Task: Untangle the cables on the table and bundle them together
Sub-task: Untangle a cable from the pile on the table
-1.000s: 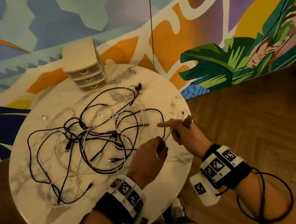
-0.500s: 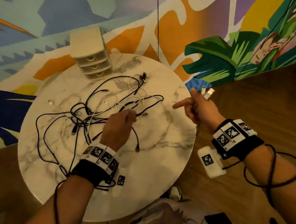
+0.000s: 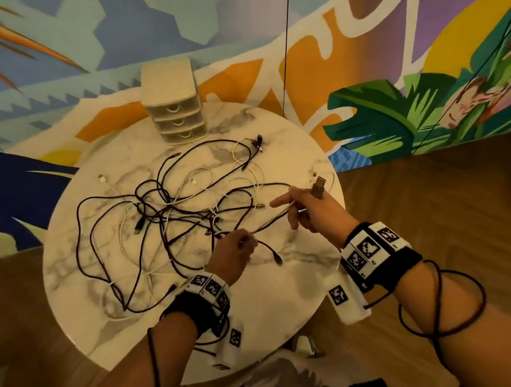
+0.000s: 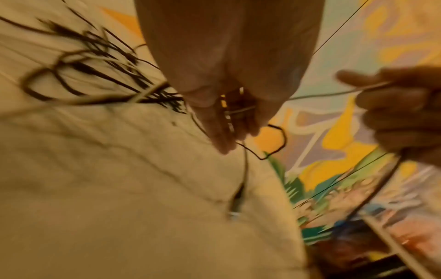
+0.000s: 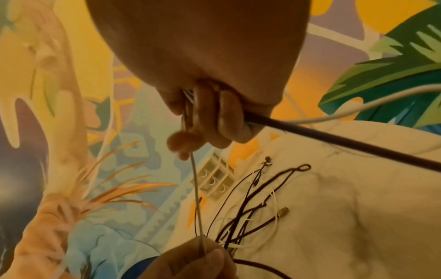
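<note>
Between left hand (image 3: pixel 233 254) and right hand (image 3: pixel 310 210), both pinching it: thin white cable (image 5: pixel 197 203), taut above tangled black and white cables (image 3: pixel 169 220).

- Tangle of cables (image 3: pixel 169 220): thin black and white leads looped over one another, spread flat across the middle and left of the round marble table (image 3: pixel 258 305).
- White cable (image 5: pixel 197 198): lifted clear of the tangle, stretched taut between the two hands.
- Black cable (image 5: pixel 346 143): thicker, running out of the right fist together with a white one.
- Loose black plug end (image 3: pixel 276 258): near the table's front, apart from the heap.
</note>
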The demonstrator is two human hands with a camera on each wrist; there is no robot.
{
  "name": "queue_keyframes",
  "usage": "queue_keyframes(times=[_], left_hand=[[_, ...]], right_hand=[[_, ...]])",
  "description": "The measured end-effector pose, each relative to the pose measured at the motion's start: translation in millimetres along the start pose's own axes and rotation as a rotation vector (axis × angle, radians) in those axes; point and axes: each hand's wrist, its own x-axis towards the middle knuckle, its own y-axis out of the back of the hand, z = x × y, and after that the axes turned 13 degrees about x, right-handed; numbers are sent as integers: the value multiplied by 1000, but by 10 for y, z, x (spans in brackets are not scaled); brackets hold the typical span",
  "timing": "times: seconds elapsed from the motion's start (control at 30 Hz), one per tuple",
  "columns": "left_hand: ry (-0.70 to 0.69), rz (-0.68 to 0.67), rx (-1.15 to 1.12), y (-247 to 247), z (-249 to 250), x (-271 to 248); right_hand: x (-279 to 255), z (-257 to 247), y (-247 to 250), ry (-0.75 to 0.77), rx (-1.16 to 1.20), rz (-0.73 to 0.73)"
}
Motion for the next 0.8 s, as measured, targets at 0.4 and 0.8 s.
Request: queue_keyframes(times=[0.4, 0.8], left_hand=[[-33, 148, 107, 38, -149, 400], [-175, 78, 776, -178, 90, 160]], right_hand=[[-122, -11, 59, 142, 180, 84], [-102, 845, 11, -341, 198, 88]])
